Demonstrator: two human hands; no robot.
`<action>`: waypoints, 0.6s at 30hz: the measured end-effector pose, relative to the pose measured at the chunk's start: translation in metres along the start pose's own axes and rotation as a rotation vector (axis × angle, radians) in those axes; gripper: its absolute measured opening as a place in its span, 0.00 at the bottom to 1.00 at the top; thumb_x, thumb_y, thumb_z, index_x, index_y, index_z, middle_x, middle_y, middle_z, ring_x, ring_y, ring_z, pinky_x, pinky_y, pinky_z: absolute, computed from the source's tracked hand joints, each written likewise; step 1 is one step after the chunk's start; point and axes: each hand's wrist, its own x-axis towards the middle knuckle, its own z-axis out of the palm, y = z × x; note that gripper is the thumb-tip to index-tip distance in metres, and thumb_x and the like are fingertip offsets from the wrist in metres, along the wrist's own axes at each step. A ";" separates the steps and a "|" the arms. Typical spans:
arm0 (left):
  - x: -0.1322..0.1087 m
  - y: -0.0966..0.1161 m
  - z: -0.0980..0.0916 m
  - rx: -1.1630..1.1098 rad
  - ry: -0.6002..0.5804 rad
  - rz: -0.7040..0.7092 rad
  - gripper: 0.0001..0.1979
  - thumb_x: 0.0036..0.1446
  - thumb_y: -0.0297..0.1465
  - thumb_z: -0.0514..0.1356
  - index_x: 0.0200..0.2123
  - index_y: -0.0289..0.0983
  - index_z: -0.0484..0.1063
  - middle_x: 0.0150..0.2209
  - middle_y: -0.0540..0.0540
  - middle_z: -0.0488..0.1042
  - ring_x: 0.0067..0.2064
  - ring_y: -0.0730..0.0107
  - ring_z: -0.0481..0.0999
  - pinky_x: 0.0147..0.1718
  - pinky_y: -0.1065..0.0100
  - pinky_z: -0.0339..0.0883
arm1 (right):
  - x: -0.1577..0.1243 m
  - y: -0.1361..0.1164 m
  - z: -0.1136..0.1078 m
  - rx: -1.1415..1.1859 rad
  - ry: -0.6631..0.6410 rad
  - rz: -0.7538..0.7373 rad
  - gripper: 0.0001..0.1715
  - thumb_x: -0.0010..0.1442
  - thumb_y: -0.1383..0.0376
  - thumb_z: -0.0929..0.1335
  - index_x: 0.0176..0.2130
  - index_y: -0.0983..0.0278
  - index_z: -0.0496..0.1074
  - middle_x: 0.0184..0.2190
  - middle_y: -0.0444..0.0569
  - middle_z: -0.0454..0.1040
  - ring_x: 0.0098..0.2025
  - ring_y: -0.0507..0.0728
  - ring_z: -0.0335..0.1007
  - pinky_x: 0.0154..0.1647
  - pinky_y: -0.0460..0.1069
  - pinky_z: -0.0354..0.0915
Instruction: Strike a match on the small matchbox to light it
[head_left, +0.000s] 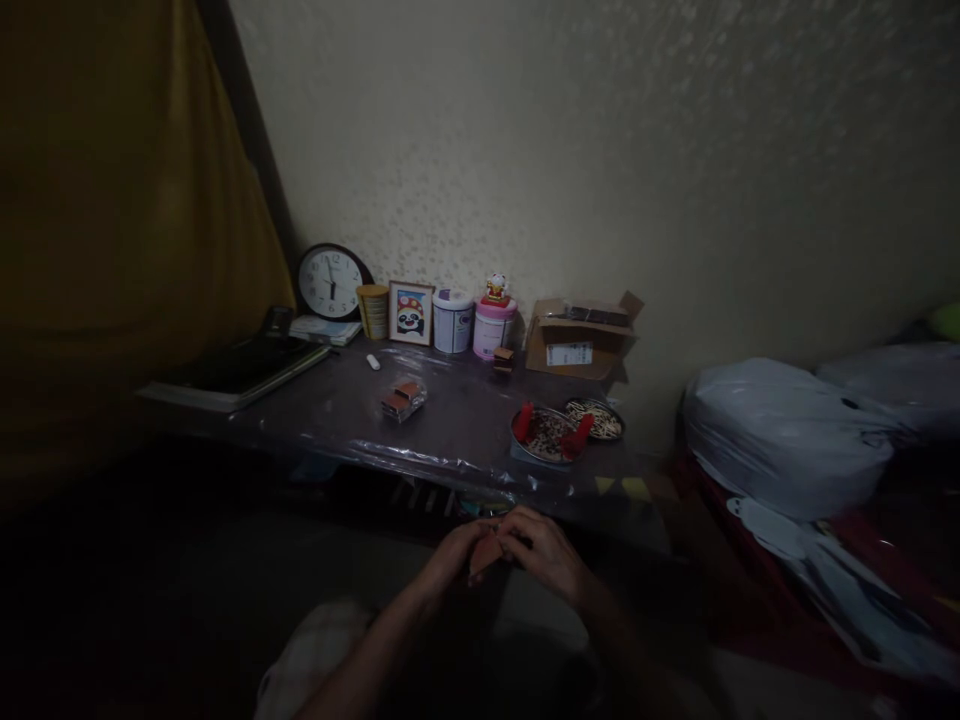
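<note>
L hand (459, 550) is holding a flat brown pc (486, 555) in its grip; R hand (541, 548) is pinching its upper edge, nr bench (469, 420).

The fingers of your right hand (549, 555) hide part of the brown piece (486, 555) you hold. Beyond and right of them, bits (551, 438) in the round tin (536, 459) are too small to tell; far left of them, the picture's edge cuts off the yellow curtain (135, 180).

Small flat reddish-brown piece (486, 554), straight-edged, tilted, partly covered, held between left grip (459, 553) and right grip (541, 547)
</note>
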 end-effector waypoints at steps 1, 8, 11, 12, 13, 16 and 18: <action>-0.001 0.001 0.001 0.001 -0.002 0.006 0.20 0.49 0.35 0.53 0.45 0.35 0.71 0.27 0.47 0.76 0.22 0.73 0.68 0.19 0.73 0.54 | 0.000 0.001 0.001 0.012 0.004 -0.005 0.07 0.58 0.68 0.63 0.30 0.61 0.70 0.32 0.43 0.70 0.36 0.52 0.68 0.39 0.45 0.62; -0.002 0.007 0.002 -0.006 0.029 -0.007 0.22 0.47 0.35 0.53 0.46 0.34 0.69 0.24 0.48 0.76 0.15 0.79 0.60 0.14 0.74 0.48 | 0.001 0.011 -0.001 -0.012 0.082 0.014 0.07 0.58 0.69 0.63 0.30 0.62 0.69 0.29 0.43 0.69 0.33 0.52 0.67 0.35 0.45 0.63; -0.001 0.006 0.001 -0.010 0.050 -0.009 0.23 0.49 0.37 0.51 0.47 0.33 0.68 0.25 0.47 0.76 0.14 0.79 0.60 0.14 0.74 0.49 | 0.000 0.013 -0.004 -0.044 0.115 0.014 0.07 0.56 0.71 0.63 0.29 0.62 0.69 0.28 0.42 0.68 0.30 0.51 0.66 0.32 0.44 0.62; 0.000 0.005 0.000 -0.007 0.053 -0.011 0.23 0.49 0.37 0.51 0.47 0.33 0.67 0.25 0.46 0.77 0.14 0.79 0.60 0.14 0.74 0.49 | 0.000 0.013 -0.004 -0.059 0.114 0.009 0.08 0.56 0.71 0.63 0.29 0.62 0.69 0.28 0.42 0.67 0.30 0.51 0.66 0.32 0.44 0.62; 0.001 0.004 0.000 -0.002 0.056 -0.014 0.23 0.49 0.37 0.51 0.48 0.33 0.67 0.25 0.46 0.77 0.14 0.79 0.61 0.14 0.74 0.50 | 0.000 0.012 -0.005 -0.073 0.108 0.005 0.08 0.56 0.71 0.63 0.29 0.62 0.69 0.28 0.42 0.67 0.30 0.51 0.66 0.32 0.44 0.62; 0.005 -0.002 -0.002 0.026 0.058 -0.015 0.23 0.48 0.36 0.52 0.47 0.33 0.68 0.24 0.47 0.76 0.14 0.77 0.63 0.14 0.74 0.50 | -0.002 0.010 -0.004 -0.090 0.084 -0.006 0.08 0.57 0.71 0.62 0.30 0.62 0.69 0.28 0.43 0.68 0.31 0.51 0.66 0.32 0.44 0.62; 0.007 -0.005 -0.003 0.045 0.047 -0.005 0.22 0.48 0.36 0.53 0.45 0.33 0.70 0.23 0.47 0.76 0.15 0.76 0.64 0.14 0.74 0.50 | -0.002 0.008 -0.003 -0.075 0.072 -0.019 0.09 0.57 0.71 0.62 0.31 0.62 0.69 0.30 0.43 0.68 0.33 0.51 0.67 0.34 0.44 0.62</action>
